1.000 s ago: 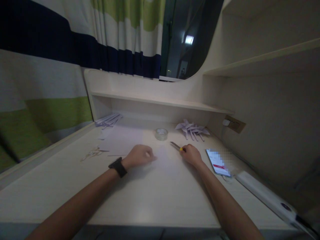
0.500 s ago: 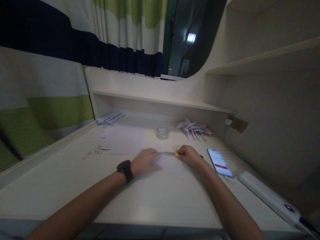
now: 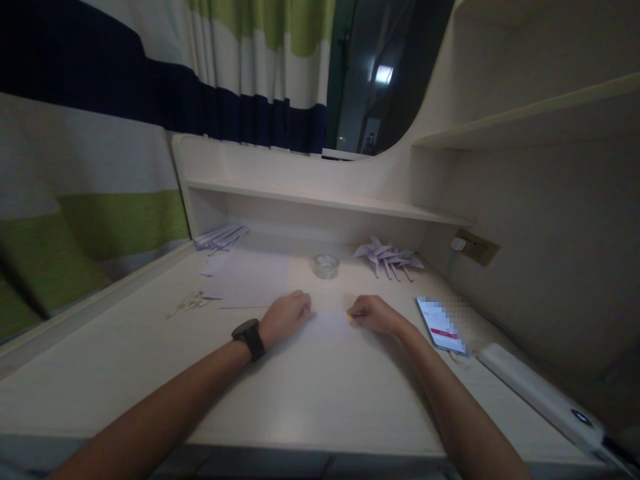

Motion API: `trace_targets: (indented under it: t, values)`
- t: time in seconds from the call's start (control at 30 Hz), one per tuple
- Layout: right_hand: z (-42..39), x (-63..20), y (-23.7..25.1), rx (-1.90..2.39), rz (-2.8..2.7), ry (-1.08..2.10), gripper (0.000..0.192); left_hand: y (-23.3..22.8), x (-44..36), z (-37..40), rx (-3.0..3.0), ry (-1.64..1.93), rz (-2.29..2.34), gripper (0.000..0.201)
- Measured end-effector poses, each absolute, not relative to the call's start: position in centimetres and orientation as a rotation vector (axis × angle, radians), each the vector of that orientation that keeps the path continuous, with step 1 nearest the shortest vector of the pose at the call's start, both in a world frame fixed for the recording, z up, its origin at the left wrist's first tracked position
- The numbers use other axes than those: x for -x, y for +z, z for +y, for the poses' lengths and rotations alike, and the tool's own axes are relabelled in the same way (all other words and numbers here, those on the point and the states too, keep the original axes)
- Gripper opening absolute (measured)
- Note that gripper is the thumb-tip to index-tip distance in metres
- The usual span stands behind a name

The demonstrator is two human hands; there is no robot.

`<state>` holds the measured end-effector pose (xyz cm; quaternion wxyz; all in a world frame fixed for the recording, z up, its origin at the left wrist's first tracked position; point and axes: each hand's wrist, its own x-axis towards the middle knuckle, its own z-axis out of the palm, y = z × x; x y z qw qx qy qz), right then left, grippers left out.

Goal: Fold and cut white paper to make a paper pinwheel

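Observation:
A small white sheet of paper (image 3: 330,325) lies on the desk between my two hands. My left hand (image 3: 290,315), with a dark watch on the wrist, is closed at the sheet's left edge; its fingertips are partly hidden. My right hand (image 3: 373,313) is closed at the right edge, around what looks like a slim utility knife (image 3: 350,318). Only its yellow part shows clearly; its blade cannot be made out. Behind the left hand lies a larger pile of white paper (image 3: 250,277).
Beyond the hands stands a roll of clear tape (image 3: 326,267). Paper pinwheels (image 3: 385,257) lie at the back right, and rolled paper sticks (image 3: 220,238) at the back left. Thin whitish pieces (image 3: 190,303) are at left. A phone (image 3: 440,327) and a long white device (image 3: 540,397) lie at right.
My left hand's spread fingers have curled closed at the paper's edge. My right hand has shifted slightly left and nearer, and the thin strip seen beside the yellow part no longer shows.

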<state>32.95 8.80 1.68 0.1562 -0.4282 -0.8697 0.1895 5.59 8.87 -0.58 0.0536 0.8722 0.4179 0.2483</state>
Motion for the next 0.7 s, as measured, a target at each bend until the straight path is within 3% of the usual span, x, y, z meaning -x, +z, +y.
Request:
trace_targets:
  t: [0.27,0.7]
  values:
    - [8.7,-32.8,2.1,1.211,-2.487,0.677,0.011,-0.5,-5.5,9.4,-2.61,0.762,1.214,0.025]
    - [7.7,-32.6,2.5,1.269,-2.475,0.641,0.017,-0.5,-5.3,9.4,-2.641,0.725,1.259,0.017]
